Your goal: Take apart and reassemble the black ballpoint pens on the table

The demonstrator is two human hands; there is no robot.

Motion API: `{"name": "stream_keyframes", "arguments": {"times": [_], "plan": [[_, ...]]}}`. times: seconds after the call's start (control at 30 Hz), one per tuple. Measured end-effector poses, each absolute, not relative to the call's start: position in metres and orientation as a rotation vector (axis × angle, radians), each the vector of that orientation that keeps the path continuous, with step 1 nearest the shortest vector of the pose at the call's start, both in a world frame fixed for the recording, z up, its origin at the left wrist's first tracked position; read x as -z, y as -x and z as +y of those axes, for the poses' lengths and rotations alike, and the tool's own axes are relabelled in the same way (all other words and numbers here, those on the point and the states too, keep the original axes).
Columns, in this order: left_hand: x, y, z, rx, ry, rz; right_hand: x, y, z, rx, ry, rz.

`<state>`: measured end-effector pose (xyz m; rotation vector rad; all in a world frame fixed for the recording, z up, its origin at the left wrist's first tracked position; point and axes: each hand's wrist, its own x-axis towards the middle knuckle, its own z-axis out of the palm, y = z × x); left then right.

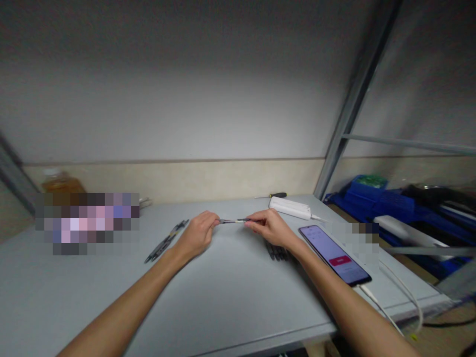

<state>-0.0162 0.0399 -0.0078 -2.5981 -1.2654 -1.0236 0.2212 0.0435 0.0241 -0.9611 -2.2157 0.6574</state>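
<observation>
My left hand (pixel 201 230) and my right hand (pixel 270 228) face each other above the middle of the table, both closed in a pinch. Between them stretches a slim pen (pixel 231 221), held level, one end in each set of fingers. It is dark toward both ends, with a thin, shiny, lighter stretch in the middle; whether it is one piece or parts being joined, I cannot tell. A bundle of dark pens (pixel 166 242) lies slantwise beside my left wrist. Under my right hand and wrist lie several more dark pens (pixel 275 252), partly hidden.
A phone (pixel 334 255) with a lit screen and a cable lies right of my right forearm. Behind it are a white power strip (pixel 290 208) and a screwdriver (pixel 278 195). Blurred-out items and a bottle (pixel 63 184) stand left. Metal frame posts (pixel 340 134) rise at the right.
</observation>
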Motion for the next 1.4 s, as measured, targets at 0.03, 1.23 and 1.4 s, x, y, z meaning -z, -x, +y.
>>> {"name": "stream_keyframes", "arguments": {"times": [0.03, 1.23, 1.4], "plan": [[0.008, 0.017, 0.041, 1.004, 2.613, -1.315, -0.023, -0.221, 0.044, -0.589, 0.946, -2.239], [0.015, 0.014, 0.044, 0.957, 2.691, -1.414, -0.015, -0.217, 0.049, -1.187, 1.039, -1.953], [0.015, 0.015, 0.043, 0.953, 2.673, -1.422, -0.016, -0.218, 0.049, -1.247, 1.095, -1.914]]}}
